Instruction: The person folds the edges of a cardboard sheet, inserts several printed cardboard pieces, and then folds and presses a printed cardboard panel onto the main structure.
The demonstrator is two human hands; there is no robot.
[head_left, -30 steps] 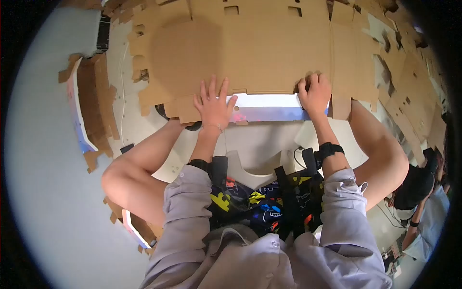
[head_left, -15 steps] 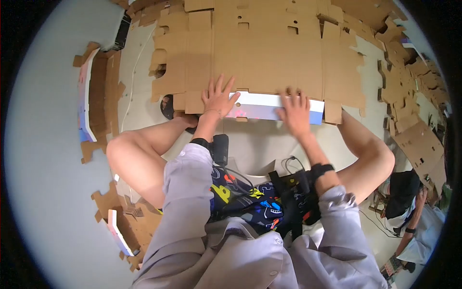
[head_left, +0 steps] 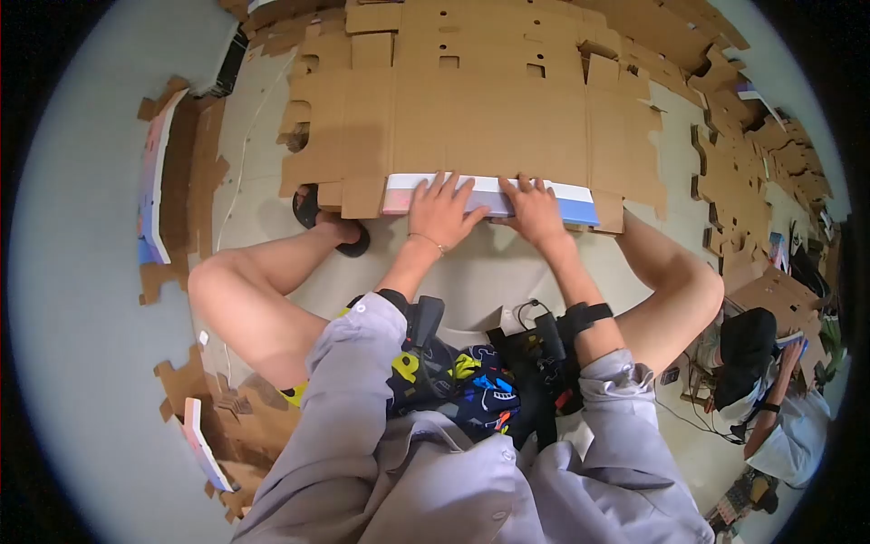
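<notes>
A large flattened brown cardboard sheet [head_left: 489, 118] with cut-out slots lies in front of me. Along its near edge runs a folded flap [head_left: 575, 206], white on top with a pink-to-blue printed side. My left hand [head_left: 440, 214] rests on the flap left of its middle, fingers spread over the white band and thumb pointing right. Just beside it, my right hand [head_left: 535, 210] presses on the flap with fingers stretched forward. Neither hand grips anything. The palms hide parts of the printed side.
Folded cardboard pieces with printed edges stand on the left [head_left: 156, 177] and lower left [head_left: 201, 444]. More cut cardboard [head_left: 739, 177] is spread on the right. Another person [head_left: 784, 426] sits at the lower right beside cables. My bent legs flank the sheet.
My left hand has moved right and slightly down, from the flap's left end towards its middle. My right hand has shifted a little left. The flap's pink left end is now uncovered.
</notes>
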